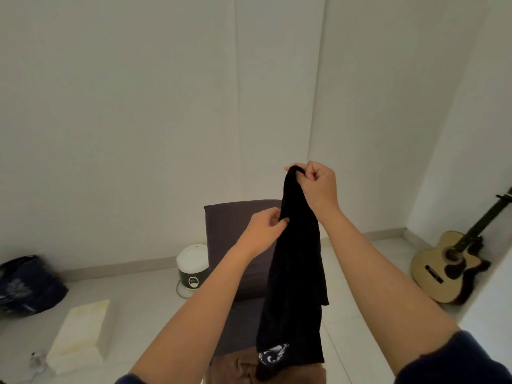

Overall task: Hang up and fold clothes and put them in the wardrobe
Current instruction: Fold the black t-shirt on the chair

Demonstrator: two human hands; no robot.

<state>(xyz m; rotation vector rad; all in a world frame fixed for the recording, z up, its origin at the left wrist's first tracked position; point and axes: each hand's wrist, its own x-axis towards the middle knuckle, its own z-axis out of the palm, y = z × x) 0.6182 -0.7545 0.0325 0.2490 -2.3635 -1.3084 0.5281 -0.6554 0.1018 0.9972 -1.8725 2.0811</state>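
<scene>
At bottom centre I see a brown cloth (279,370), with the hem of the black garment (296,273) in front of it. The garment hangs mid-frame. My left hand (263,228) pinches its left edge, and my right hand (315,187), higher, has its fingers clenched on the top. Beyond is a dark cushion (230,234), and a guitar (448,270) leans at the right.

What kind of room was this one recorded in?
Probably a room in a home: an acoustic guitar leans in the corner, a rice cooker stands on the tiled floor beside a dark cushion.
</scene>
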